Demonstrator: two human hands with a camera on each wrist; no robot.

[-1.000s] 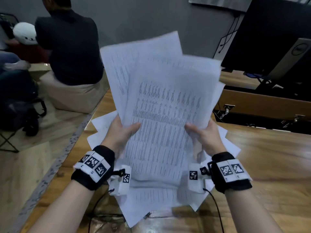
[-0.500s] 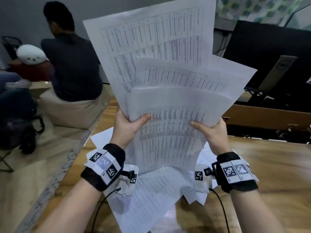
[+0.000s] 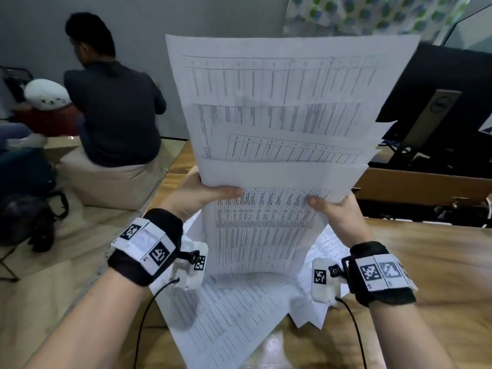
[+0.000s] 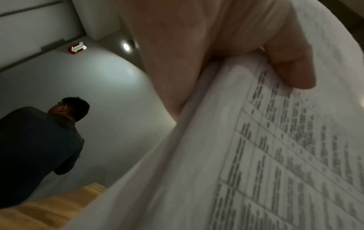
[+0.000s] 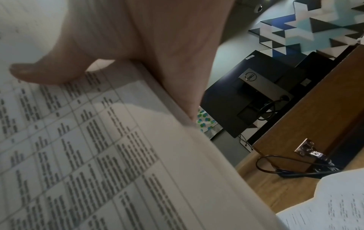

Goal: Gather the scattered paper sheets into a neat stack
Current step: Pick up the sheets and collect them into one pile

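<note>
I hold a bundle of printed paper sheets point(image 3: 277, 145) upright above the wooden table point(image 3: 439, 265); their top edges are staggered in steps. My left hand point(image 3: 197, 193) grips the bundle's left edge, thumb on the front sheet, fingers hidden behind. My right hand point(image 3: 335, 209) grips the right edge the same way. The left wrist view shows that thumb point(image 4: 291, 68) pressed on the printed sheet point(image 4: 265, 155); the right wrist view shows the right thumb point(image 5: 45, 73) on the sheet point(image 5: 98, 155). More loose sheets point(image 3: 226, 320) lie fanned on the table beneath the bundle.
A person in a dark shirt point(image 3: 114, 102) sits with their back to me at the left, beyond the table's edge. A black monitor point(image 3: 439, 102) on a stand is at the back right. Cables point(image 5: 295, 168) and a metal hinge sit by the table's far edge.
Both hands have lifted the bundle higher and drawn it more upright. The sheets have slid closer into line, with less sideways fan than a second ago.
</note>
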